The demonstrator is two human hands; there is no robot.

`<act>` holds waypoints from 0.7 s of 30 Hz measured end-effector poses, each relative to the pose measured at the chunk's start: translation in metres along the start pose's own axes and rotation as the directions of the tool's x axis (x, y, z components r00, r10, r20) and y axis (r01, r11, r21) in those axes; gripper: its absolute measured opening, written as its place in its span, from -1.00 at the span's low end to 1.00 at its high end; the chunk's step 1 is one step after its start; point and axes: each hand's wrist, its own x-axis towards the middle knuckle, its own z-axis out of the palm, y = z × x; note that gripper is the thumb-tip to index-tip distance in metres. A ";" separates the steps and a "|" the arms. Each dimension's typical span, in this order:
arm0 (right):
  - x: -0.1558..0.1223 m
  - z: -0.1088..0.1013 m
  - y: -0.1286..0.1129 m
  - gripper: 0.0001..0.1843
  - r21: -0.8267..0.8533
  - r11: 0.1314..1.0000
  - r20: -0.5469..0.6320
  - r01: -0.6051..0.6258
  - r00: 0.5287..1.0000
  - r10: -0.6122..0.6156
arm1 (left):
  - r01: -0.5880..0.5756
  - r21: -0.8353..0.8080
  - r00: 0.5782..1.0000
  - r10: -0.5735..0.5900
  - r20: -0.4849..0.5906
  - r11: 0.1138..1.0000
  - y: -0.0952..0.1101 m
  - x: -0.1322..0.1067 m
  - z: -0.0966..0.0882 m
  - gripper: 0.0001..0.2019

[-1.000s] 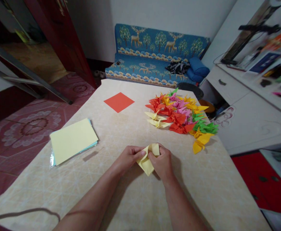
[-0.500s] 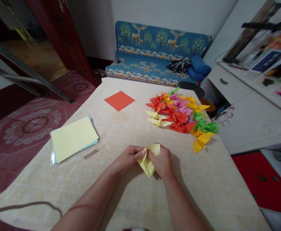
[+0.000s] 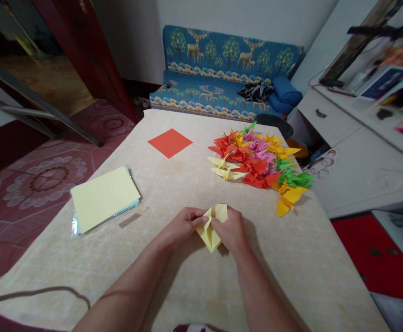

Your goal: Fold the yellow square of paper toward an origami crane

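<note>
A partly folded pale yellow paper (image 3: pixel 211 234) is pinched between both my hands over the near middle of the beige table (image 3: pixel 291 267). My left hand (image 3: pixel 182 226) grips its left side with thumb and fingers closed. My right hand (image 3: pixel 233 230) is closed on its right side, covering part of the paper. Beyond the hands lies a pile of folded paper cranes (image 3: pixel 259 161) in red, orange, yellow, pink and green.
A stack of pale yellow sheets (image 3: pixel 102 197) in a clear wrapper lies at the left. A single red square sheet (image 3: pixel 170 142) rests farther back. A blue patterned sofa (image 3: pixel 222 74) stands behind the table, white cabinets (image 3: pixel 356 157) at the right. A cable (image 3: pixel 32 293) crosses the near left corner.
Both hands have stayed on the yellow paper, with only small finger shifts as the fold tightens. The view has drifted slightly.
</note>
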 end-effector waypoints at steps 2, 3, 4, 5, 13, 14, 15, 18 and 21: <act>0.000 -0.003 -0.001 -0.88 0.038 0.999 0.039 0.005 0.999 -0.007 | 0.010 -0.026 1.000 -0.010 0.002 1.000 0.001 -0.001 0.000 -0.64; 0.001 -0.004 -0.001 -0.87 0.061 0.998 0.061 0.010 0.998 -0.013 | 0.017 -0.046 1.000 -0.016 0.005 0.999 0.002 -0.001 0.000 -0.65; 0.001 -0.006 -0.002 -0.86 0.083 0.996 0.082 0.012 0.996 -0.019 | 0.023 -0.066 1.000 -0.023 0.006 0.998 0.002 -0.002 0.000 -0.66; 0.001 -0.007 -0.002 -0.85 0.100 0.995 0.101 0.011 0.995 -0.021 | 0.029 -0.084 1.000 -0.028 0.007 0.996 0.003 -0.002 0.000 -0.66; 0.001 -0.011 -0.003 -0.82 0.189 0.982 0.132 -0.018 0.991 -0.007 | 0.062 -0.148 0.998 -0.065 -0.011 0.987 0.003 -0.002 0.000 -0.67; 0.001 -0.011 -0.003 -0.82 0.203 0.979 0.134 -0.018 0.991 -0.009 | 0.062 -0.148 0.998 -0.064 -0.011 0.987 0.003 -0.002 0.000 -0.67; 0.001 -0.011 -0.003 -0.83 0.217 0.976 0.134 -0.019 0.991 -0.011 | 0.060 -0.146 0.998 -0.062 -0.012 0.988 0.003 -0.002 0.000 -0.67; 0.001 -0.011 -0.003 -0.85 0.243 0.970 0.135 -0.020 0.991 -0.013 | 0.056 -0.128 0.998 -0.058 -0.012 0.990 0.002 -0.002 0.000 -0.66; 0.000 -0.012 -0.003 -0.88 0.235 0.972 0.128 -0.010 0.992 -0.020 | 0.051 -0.107 0.998 -0.054 -0.024 0.993 0.002 -0.002 -0.001 -0.64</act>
